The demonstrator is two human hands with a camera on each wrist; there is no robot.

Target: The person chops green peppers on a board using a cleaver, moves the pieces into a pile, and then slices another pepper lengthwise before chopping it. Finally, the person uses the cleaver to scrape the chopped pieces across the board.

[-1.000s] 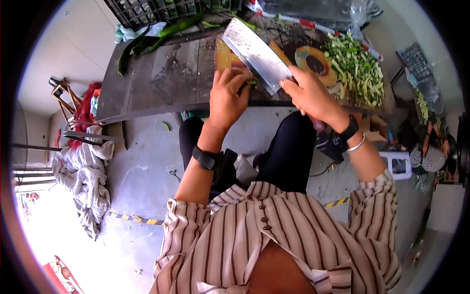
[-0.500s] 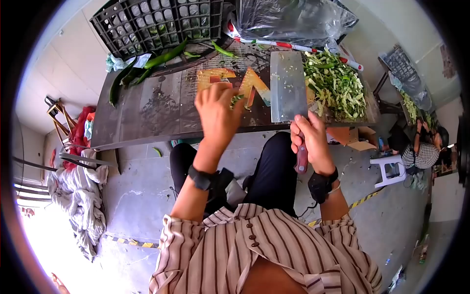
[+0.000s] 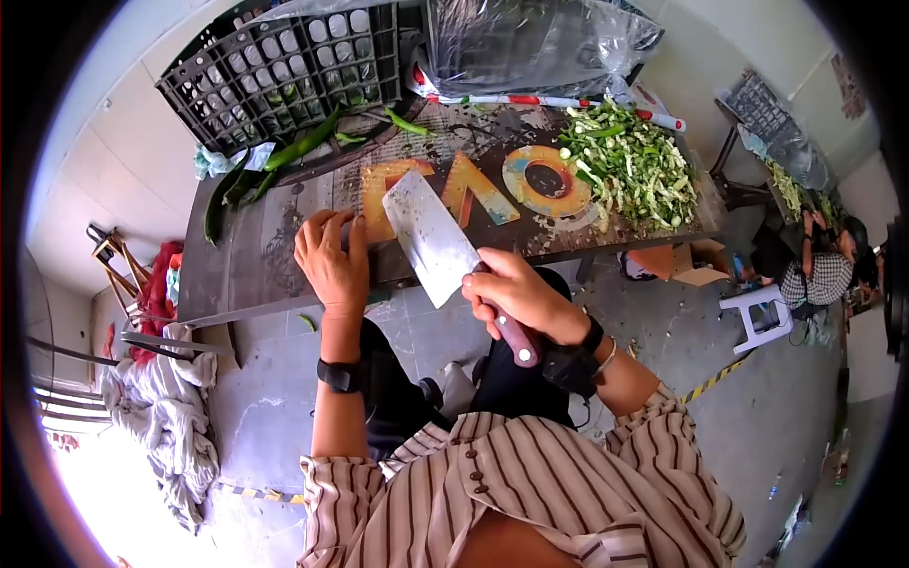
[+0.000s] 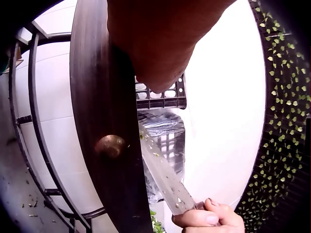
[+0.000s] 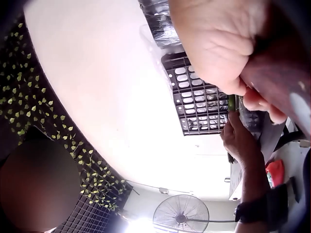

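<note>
My right hand (image 3: 519, 295) grips the reddish-brown handle of a cleaver (image 3: 432, 235), its broad blade tilted up to the left over the table's front edge. Green bits stick to the blade. To its left, my left hand (image 3: 331, 260) hovers at the table's front with loosely bent fingers and nothing visible in them. Whole long green peppers (image 3: 305, 145) lie beyond that hand at the back left. A heap of chopped green peppers (image 3: 636, 175) covers the right part of the table. In the right wrist view, the left hand (image 5: 241, 141) shows beyond the handle.
On the dark table (image 3: 275, 270), a black plastic crate (image 3: 284, 76) stands at the back left beside a plastic-covered box (image 3: 530, 47). A red-and-white roll (image 3: 530, 99) lies in front of the box. Another person (image 3: 822, 275) works at far right near a white stool (image 3: 756, 317).
The cleaver has swung from beside the heap to the left, its blade now slanting. My left hand has moved left, away from the painted letters and the green bits by its fingers.
</note>
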